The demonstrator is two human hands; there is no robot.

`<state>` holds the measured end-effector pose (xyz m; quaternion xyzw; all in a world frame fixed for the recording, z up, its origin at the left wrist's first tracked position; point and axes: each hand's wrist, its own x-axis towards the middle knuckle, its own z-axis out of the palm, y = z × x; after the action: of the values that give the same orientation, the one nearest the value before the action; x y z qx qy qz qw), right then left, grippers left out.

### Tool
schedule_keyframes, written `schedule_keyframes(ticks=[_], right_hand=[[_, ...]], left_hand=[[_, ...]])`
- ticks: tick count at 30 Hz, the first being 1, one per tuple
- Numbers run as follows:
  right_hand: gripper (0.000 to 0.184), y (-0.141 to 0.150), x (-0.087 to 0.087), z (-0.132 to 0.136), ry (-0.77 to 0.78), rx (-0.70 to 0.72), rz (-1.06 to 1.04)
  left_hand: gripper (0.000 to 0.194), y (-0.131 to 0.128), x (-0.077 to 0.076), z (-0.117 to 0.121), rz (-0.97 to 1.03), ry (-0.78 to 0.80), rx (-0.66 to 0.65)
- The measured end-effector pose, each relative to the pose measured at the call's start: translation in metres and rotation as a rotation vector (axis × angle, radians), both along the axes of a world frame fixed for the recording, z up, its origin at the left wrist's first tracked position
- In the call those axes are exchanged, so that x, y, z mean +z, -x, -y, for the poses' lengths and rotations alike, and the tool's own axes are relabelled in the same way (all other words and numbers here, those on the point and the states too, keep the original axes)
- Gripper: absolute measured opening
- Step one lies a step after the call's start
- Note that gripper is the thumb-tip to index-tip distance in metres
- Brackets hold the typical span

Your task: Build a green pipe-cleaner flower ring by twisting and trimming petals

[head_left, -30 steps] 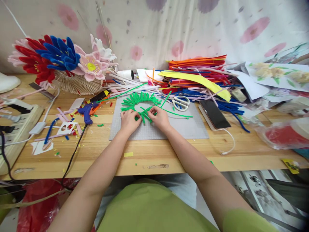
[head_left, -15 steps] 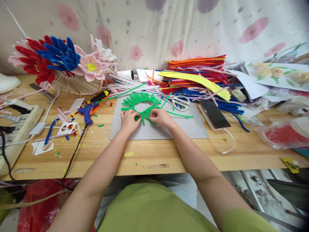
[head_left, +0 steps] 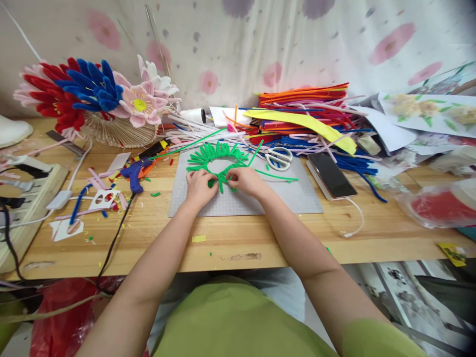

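A ring of looped green pipe cleaners [head_left: 215, 154] lies on the grey cutting mat [head_left: 241, 204], with its loops pointing outward. At the ring's near left, my left hand [head_left: 201, 185] has its fingers curled and closed on the pipe cleaners. My right hand [head_left: 245, 180] pinches the near right part of the same ring, close to a short loop that sticks out between the hands. Loose green ends run right from the ring, one up and one flat along the mat. What lies exactly under the fingertips is hidden.
White-handled scissors [head_left: 278, 158] lie on the mat's back right, beside a phone [head_left: 330, 176]. A blue glue gun [head_left: 134, 173] rests among scraps at left. Bundles of coloured pipe cleaners [head_left: 305, 96] line the back, and fuzzy flowers [head_left: 94, 84] stand at back left.
My right hand has shifted slightly left along the ring, closer to the short loop. The left hand stays in place. The view has moved a little.
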<state>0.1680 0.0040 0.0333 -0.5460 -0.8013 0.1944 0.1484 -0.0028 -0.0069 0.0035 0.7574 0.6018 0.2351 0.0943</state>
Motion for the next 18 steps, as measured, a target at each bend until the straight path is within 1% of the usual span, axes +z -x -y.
schedule_keyframes(ticks=[2,6,9,12,15,18], right_hand=[[0.021,0.002,0.000,0.000,-0.029,0.001,0.052],[0.024,0.004,-0.002,0.000,-0.121,0.074,0.152],[0.024,0.004,-0.008,-0.001,-0.197,0.126,0.169],[0.023,0.001,-0.016,-0.004,-0.206,0.153,0.118],[0.022,-0.003,-0.021,-0.007,-0.166,0.175,0.026],[0.018,-0.006,-0.023,-0.007,-0.111,0.201,-0.073]], left_hand=[[0.015,0.000,0.000,0.000,-0.002,0.005,0.000],[0.015,0.000,0.001,0.000,-0.008,0.016,0.004],[0.015,0.000,0.002,0.000,-0.006,0.018,-0.007],[0.016,0.001,0.002,0.000,-0.007,0.030,-0.021],[0.017,0.002,0.001,0.000,-0.019,0.041,-0.035],[0.013,0.007,0.002,-0.002,-0.024,0.037,-0.068]])
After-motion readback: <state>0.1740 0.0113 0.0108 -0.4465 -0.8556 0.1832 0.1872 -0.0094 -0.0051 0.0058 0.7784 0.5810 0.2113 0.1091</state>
